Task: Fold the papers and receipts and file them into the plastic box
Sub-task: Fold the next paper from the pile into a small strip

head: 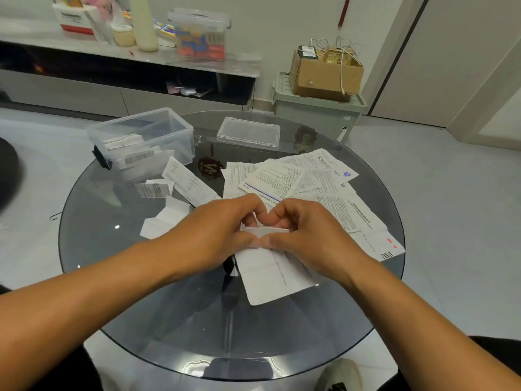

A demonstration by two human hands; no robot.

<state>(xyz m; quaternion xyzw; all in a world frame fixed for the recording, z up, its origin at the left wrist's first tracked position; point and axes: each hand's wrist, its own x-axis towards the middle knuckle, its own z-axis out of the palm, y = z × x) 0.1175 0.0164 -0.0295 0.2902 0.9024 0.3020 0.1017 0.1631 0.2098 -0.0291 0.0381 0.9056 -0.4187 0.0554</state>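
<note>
A white paper lies on the round glass table in front of me, its far end bent up. My left hand and my right hand both pinch that raised end between thumb and fingers, side by side. Beyond them spreads a pile of printed papers and receipts. Several smaller receipts lie to the left. The clear plastic box stands open at the table's far left with folded slips inside. Its lid lies at the far middle.
A low cabinet with bottles and a storage tub runs along the wall behind the table. A green bin with a cardboard box on top stands at the far right on the floor. A shoe shows near the table's near right edge.
</note>
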